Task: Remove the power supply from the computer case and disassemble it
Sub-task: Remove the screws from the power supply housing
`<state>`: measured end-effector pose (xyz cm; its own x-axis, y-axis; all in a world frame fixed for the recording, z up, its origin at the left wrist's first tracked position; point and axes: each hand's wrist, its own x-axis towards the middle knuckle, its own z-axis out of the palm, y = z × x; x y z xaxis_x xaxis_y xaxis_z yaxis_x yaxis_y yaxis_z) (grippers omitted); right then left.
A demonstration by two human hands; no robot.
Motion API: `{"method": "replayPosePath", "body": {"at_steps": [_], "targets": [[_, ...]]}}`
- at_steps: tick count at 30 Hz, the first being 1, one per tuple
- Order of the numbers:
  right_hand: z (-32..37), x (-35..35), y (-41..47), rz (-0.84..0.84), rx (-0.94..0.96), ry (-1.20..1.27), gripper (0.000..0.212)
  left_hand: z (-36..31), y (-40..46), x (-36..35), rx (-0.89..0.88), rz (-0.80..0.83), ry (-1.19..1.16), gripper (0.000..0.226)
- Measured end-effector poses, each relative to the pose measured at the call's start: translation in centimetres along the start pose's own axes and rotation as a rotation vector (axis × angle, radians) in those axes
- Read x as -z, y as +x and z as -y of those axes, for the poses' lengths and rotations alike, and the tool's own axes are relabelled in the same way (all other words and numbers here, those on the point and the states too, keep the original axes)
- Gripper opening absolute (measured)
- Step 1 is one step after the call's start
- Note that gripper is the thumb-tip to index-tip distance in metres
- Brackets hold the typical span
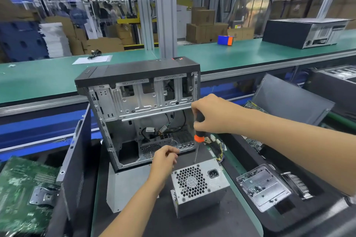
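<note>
A silver power supply (198,188) stands on the dark mat in front of the opened computer case (138,106), its fan grille and power socket facing me. Its bundle of coloured wires (219,148) trails behind it. My right hand (212,113) grips the black-and-orange handle of a screwdriver (199,136), held upright with its tip touching the supply's top rear edge. My left hand (165,158) hovers just left of the supply with fingers curled; whether it pinches something small I cannot tell.
A detached side panel (77,169) leans at the left beside green circuit boards (23,194). A tray of screws (264,186) and a heatsink (296,183) lie at the right. Another side panel (290,100) and a second case (304,32) stand behind, by the green conveyor (48,75).
</note>
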<state>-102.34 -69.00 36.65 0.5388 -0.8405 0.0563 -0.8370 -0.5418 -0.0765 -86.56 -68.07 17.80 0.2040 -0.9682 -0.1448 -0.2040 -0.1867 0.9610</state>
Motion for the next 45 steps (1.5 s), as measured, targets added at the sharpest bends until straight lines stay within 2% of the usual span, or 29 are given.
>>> {"method": "replayPosePath", "body": {"at_steps": [2,3,4,7,10,15,24,34,39,45], "targets": [[-0.8,-0.4,-0.3,0.016,-0.023,0.005,0.02,-0.8,0.3,-0.8,0.156,0.081,-0.111,0.025],[-1.1,-0.6,-0.4,0.019,-0.032,0.006,0.021,-1.2,0.4,-1.2,0.185,0.133,-0.094,0.021],[-1.4,-0.7,-0.5,0.019,-0.039,0.011,0.021,-1.4,0.4,-1.4,0.16,0.183,-0.015,0.02],[-2.1,-0.9,-0.6,0.009,-0.048,0.031,0.02,-1.1,0.5,-2.2,-0.109,0.243,0.391,0.035],[-2.3,-1.2,-0.6,0.0,-0.042,0.058,0.019,-0.5,0.7,-2.9,-0.194,0.32,0.528,0.048],[-2.5,-1.8,-0.4,-0.005,-0.028,0.054,0.018,0.1,0.9,-3.3,-0.194,0.373,0.495,0.061],[-2.8,-2.0,0.1,0.031,-0.051,0.026,0.02,0.5,0.9,-3.0,-0.174,0.343,0.457,0.058],[-3.5,-1.8,-0.3,0.045,-0.093,0.015,0.023,0.6,0.8,-2.9,-0.171,0.319,0.456,0.038],[-3.7,-1.9,-0.6,0.054,-0.121,0.025,0.023,0.6,0.8,-2.9,-0.189,0.335,0.454,0.039],[-3.8,-2.0,-1.0,0.051,-0.144,-0.002,0.02,1.1,1.0,-2.6,-0.177,0.397,0.383,0.019]]}}
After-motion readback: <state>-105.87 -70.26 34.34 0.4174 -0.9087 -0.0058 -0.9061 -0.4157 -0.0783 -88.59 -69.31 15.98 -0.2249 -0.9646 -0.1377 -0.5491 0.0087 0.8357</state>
